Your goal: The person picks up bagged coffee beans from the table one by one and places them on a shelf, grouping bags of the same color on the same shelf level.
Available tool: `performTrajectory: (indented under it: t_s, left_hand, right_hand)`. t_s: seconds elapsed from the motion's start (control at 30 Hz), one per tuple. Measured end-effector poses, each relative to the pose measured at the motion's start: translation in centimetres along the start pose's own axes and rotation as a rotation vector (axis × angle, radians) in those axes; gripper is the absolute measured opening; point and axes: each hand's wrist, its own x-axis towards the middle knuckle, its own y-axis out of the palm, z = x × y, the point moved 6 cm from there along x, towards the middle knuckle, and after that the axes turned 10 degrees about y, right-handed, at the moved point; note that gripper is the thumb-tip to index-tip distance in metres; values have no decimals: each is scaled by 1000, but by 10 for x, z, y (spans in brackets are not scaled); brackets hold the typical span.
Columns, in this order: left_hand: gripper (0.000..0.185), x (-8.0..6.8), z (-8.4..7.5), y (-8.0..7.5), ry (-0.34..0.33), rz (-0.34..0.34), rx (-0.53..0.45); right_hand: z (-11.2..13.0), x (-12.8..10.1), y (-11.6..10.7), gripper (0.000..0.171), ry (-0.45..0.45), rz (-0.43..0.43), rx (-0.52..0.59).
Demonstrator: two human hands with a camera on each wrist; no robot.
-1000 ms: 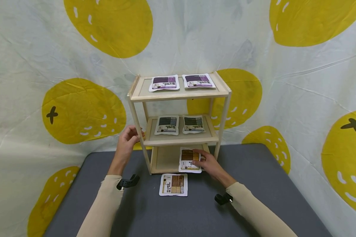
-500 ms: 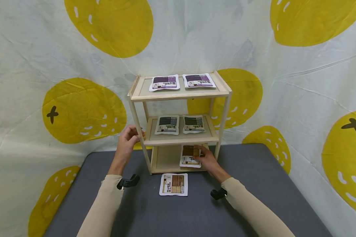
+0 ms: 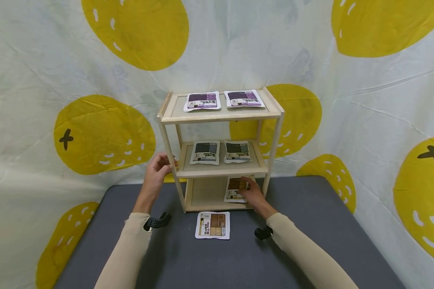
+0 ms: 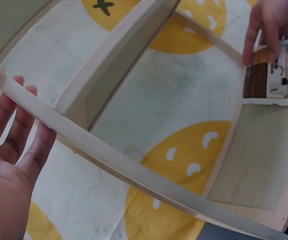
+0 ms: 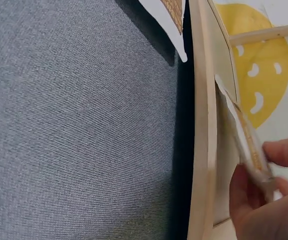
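Observation:
A wooden three-tier shelf (image 3: 222, 174) stands on the grey table. My left hand (image 3: 156, 168) holds its left front post (image 4: 99, 145), thumb on one side and fingers behind. My right hand (image 3: 254, 193) pinches a brown-and-white flat pouch (image 3: 235, 189) by its right edge, at the right part of the bottom tier. In the right wrist view the pouch (image 5: 246, 137) is tilted, with thumb and fingers on opposite faces. A second brown-and-white pouch (image 3: 212, 225) lies flat on the table in front of the shelf.
Two purple-and-white pouches, left (image 3: 202, 101) and right (image 3: 244, 98), lie on the top tier. Two dark green-labelled pouches, left (image 3: 205, 152) and right (image 3: 237, 151), lie on the middle tier. A white cloth with yellow fruit prints (image 3: 105, 134) hangs behind the shelf.
My right hand has moved the brown pouch back and slightly right, from the front edge of the bottom tier to deeper over it. The left hand has stayed on the post.

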Motion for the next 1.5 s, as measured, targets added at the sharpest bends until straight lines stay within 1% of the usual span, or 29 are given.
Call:
performTrajectory:
  t_s: [0.1,0.2,0.3,0.43,0.57,0.67,0.8,0.93,1.07,1.13,1.37,1.5]
  left_hand:
    - [23,0,0,1,-1,1,4]
    - [22,0,1,2,-6,-1,0]
    - [22,0,1,2,-4,-2,-1]
    - [22,1,3,0,-1,-3,-7]
    - [22,1,3,0,2,-6,-11]
    - [22,1,2,0,1,-6,-3]
    - [22,0,1,0,-5,0,12]
    - [24,-1,1,0,-4,6,29]
    - [24,-1,1,0,-3,5,34]
    - [23,0,1,-1,-3,3,32]
    - [23,0,1,0,-10,-1,21]
    - [23,0,1,0,-8,1,17]
  right_hand:
    - [-1,1,-2,65,17,-43,-44]
    - [2,0,-4,68,-2,-97,-109]
    - [7,-4,-5,64,-36,-131,-133]
    - [12,-10,-5,59,-77,-148,-121]
    - [15,-16,-3,55,-135,-148,-93]
    - [14,-23,0,53,-153,-130,-53]
    - [8,-33,7,50,-137,-113,-38]
    - [3,-42,16,44,-144,-68,-10]
    - [-1,-51,27,41,-155,32,53]
    - [-2,-54,32,41,-165,77,56]
    - [-3,-63,46,37,-181,207,-44]
    - [-5,-67,52,36,-230,248,-110]
